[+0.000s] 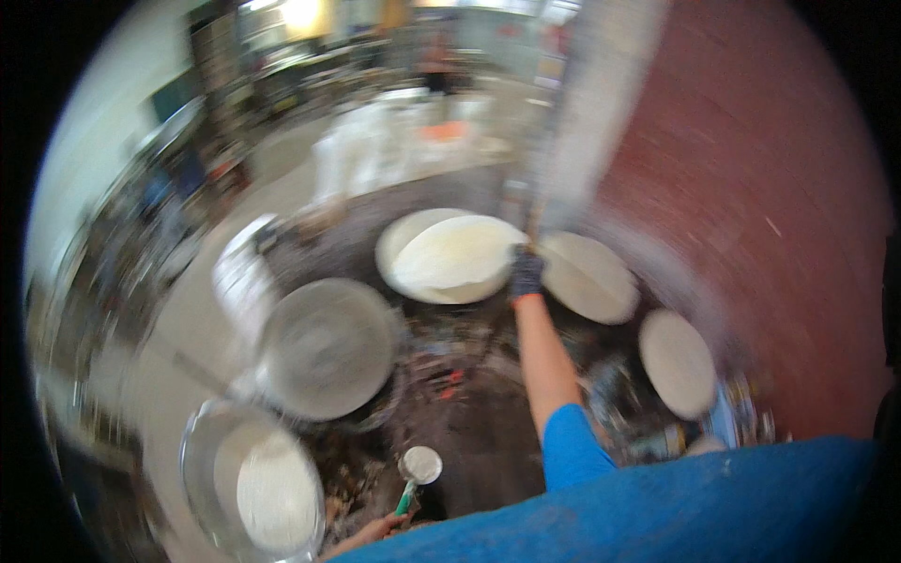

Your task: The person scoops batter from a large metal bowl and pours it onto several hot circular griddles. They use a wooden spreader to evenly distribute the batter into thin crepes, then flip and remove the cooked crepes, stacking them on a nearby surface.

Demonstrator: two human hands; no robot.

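Note:
My left hand [377, 527], bare, is closed round the green handle of a ladle [421, 464] that has whitish batter in its round bowl. My right hand [527, 272] wears a dark glove with an orange cuff and reaches far forward. Its fingers, blurred, close on the right edge of a thin pale pancake [457, 251], which lies shifted across a round griddle plate [392, 235]. A large metal basin [194, 469] of white batter [275, 493] stands at the lower left, beside the ladle.
A grey round griddle [328, 347] stands left of centre. Two more pale discs, one [591, 279] right of my glove and another [678, 364] farther right, follow the curve. White sacks [375, 141] lie behind; a red-brown surface [751, 188] fills the right. Motion blurs much.

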